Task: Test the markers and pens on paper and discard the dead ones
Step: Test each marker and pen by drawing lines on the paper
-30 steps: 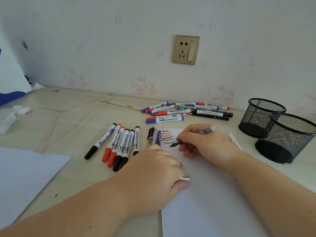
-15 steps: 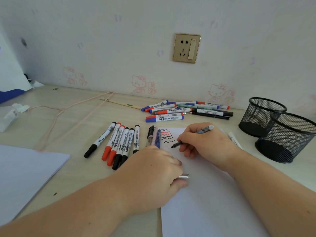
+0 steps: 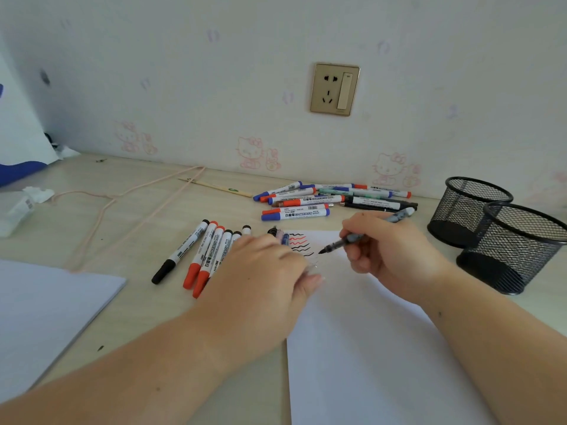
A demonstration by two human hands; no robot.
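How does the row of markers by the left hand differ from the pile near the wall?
The row of markers lies side by side, parallel, caps toward the person; the pile of markers lies crosswise, overlapping. The row shows only black and red caps; the pile also has blue ones. The left hand covers part of the row; the pile is untouched. Both hold capped white-barrelled whiteboard markers.

The pale wooden desk [image 3: 129, 216] carries a white sheet [image 3: 368, 348] with red and black squiggles, and a paper stack [image 3: 46, 311] at the left edge. A row of markers [image 3: 199, 256] lies beside the sheet, a marker pile [image 3: 322, 200] near the wall. Two mesh cups [image 3: 497, 237] stand at right. A pink hanger [image 3: 129, 204], a stick [image 3: 221, 188] and a crumpled wrapper [image 3: 21, 207] lie at left.
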